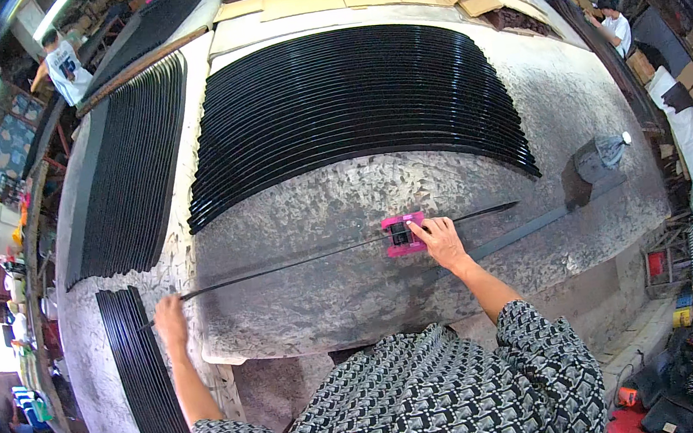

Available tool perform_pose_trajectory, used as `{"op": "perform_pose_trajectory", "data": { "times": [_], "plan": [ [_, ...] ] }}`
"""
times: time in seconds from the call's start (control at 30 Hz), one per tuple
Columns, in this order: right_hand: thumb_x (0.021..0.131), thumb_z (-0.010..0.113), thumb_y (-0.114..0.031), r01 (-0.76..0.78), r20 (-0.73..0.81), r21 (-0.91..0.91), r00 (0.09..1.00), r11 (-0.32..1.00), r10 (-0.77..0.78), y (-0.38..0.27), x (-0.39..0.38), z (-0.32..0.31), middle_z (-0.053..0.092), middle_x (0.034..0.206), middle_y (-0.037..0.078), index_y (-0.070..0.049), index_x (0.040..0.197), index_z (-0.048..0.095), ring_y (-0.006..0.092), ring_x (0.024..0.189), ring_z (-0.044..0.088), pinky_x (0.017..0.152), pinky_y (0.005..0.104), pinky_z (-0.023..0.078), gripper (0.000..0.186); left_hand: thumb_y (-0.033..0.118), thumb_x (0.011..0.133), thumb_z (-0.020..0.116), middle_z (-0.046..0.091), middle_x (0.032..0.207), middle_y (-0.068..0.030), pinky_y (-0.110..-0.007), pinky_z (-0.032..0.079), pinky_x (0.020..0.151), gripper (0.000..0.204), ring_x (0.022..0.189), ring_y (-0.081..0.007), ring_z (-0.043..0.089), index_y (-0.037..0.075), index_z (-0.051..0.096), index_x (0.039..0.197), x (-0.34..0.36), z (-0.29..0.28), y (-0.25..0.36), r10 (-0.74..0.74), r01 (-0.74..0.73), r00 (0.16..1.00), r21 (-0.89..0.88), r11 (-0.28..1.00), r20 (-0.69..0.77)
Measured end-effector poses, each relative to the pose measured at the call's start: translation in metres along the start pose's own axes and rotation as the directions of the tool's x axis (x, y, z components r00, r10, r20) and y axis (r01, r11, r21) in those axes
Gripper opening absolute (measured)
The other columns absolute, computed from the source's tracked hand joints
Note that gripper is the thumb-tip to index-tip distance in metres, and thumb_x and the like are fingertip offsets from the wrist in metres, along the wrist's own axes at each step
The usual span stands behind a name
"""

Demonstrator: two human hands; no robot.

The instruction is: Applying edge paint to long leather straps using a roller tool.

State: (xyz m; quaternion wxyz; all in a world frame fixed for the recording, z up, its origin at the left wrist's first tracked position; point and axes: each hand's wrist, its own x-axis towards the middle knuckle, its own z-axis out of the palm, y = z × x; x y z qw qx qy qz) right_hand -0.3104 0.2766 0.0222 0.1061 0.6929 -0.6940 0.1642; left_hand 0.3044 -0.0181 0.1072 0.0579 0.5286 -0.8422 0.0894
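A long thin black strip (284,268) lies slantwise across the stained table (306,315) in front of me. My left hand (171,324) is closed round its left end, close to a bundle of dark strips (150,384). Toward the strip's other end, my right hand (442,242) grips a small pink frame-shaped tool with a black middle (404,235). The strip runs into the tool on one side and comes out under my fingers on the other. How it passes inside the tool is too small to tell.
Beyond the strip lies a wide row of glossy black strips (350,100). Another dark row (132,168) is at the left. A cloth-wrapped bundle (610,152) and a flat grey bar (527,227) lie at right. Two people (67,70) work near the far corners.
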Motion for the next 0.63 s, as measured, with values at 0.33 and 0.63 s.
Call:
{"op": "perform_pose_trajectory", "data": {
  "times": [0.33, 0.63],
  "plan": [
    [0.077, 0.062, 0.000, -0.045, -0.001, -0.070, 0.999, 0.997, 0.045, -0.021, 0.008, 0.001, 0.056, 0.109, 0.006, -0.015, 0.136, 0.057, 0.0250, 0.106, 0.055, 0.095, 0.0405, 0.041, 0.061, 0.019, 0.096, 0.054, 0.061, 0.103, -0.0159, -0.051, 0.046, 0.082, 0.018, 0.099, -0.0397, 0.058, 0.010, 0.063, 0.109, -0.042, -0.045, -0.224, -0.368, 0.353, 0.929, 0.239, 0.905, 0.023],
    [0.081, 0.059, -0.003, -0.011, -0.009, 0.143, 1.000, 0.990, 0.012, -0.100, 0.049, 0.049, 0.056, 0.108, 0.007, -0.018, 0.136, 0.058, 0.0269, 0.106, 0.054, 0.102, 0.0454, 0.040, 0.057, 0.027, 0.099, 0.053, 0.046, 0.146, -0.0202, -0.053, 0.044, 0.102, 0.044, 0.135, -0.0337, 0.045, 0.010, 0.052, 0.139, -0.054, -0.166, -0.287, -0.728, 0.548, 0.654, 0.533, 0.645, 0.208]
  ]
}}
